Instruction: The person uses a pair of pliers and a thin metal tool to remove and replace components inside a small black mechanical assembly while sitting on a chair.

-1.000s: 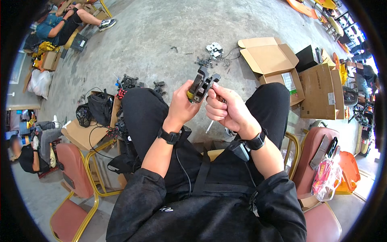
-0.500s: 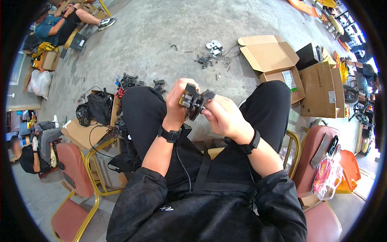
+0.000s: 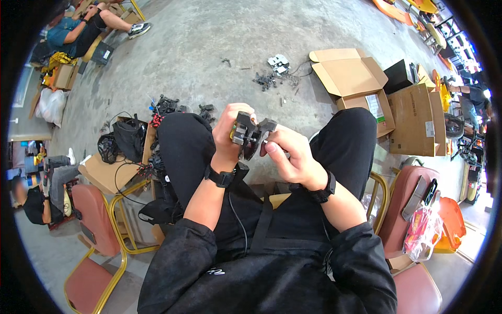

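Between my knees I hold up a black mechanical part with a blocky body and a round disc-like piece below. My left hand is closed around its left side, the palm mostly hidden behind the body. At its right side my right hand is closed, with thumb and bent fingers gripping the part's right edge. Whether anything small lies between those fingertips I cannot make out. Each wrist has a black band.
Small black parts and a white metal piece lie on the concrete floor ahead. Open cardboard boxes stand right. Left are a box of black gear and a chair. Other people sit at the far left.
The black part has turned slightly in my left hand and sits a little lower. My right thumb and fingers have shifted on its right edge.
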